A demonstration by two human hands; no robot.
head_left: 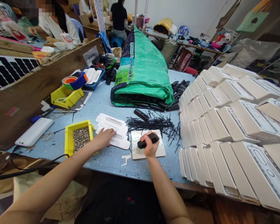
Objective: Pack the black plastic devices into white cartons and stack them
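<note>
My right hand (150,150) grips a black oblong plastic casing (153,137) over a pale square board (136,153) with a shiny top. Whether the casing touches the board is hard to make out. On a stack of flat, unfolded white printed cartons (113,124), my left hand (103,138) lies with its fingers stretched out. Left of that hand stands a yellow bin (68,140) holding many small metal pieces (81,138). Thin black sticks (151,123) are heaped behind the board, with another black casing (141,114) beside them.
A green woven sack (149,68) with black casings at its mouth stands behind. Stacked white boxes (214,124) wall off the right side. To the left are a second yellow bin (78,97), a tape roll (70,80) and a white phone-like device (35,132). Other people sit farther back.
</note>
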